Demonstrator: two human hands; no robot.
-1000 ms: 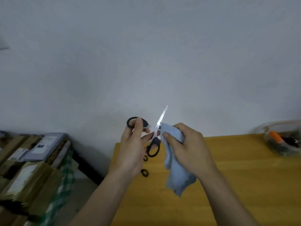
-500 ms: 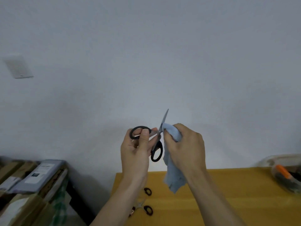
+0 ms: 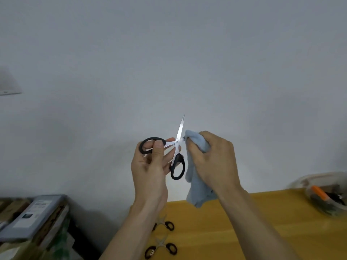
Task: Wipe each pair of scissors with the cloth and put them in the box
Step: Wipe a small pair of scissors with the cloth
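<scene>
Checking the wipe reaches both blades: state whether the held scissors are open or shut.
Open: the scissors have handle loops spread apart; one blade points up, the other goes into the cloth.

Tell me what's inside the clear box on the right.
The clear box on the yellow table holds an orange-handled item on dark-handled ones, probably scissors. Glare and the frame edge hide the rest.

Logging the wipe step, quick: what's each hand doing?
Left hand: holding the opened black-handled steel scissors.
Right hand: gripping the light blue cloth.

Second blade (image 3: 183,138) (cloth-covered (image 3: 197,147)) hidden
</scene>
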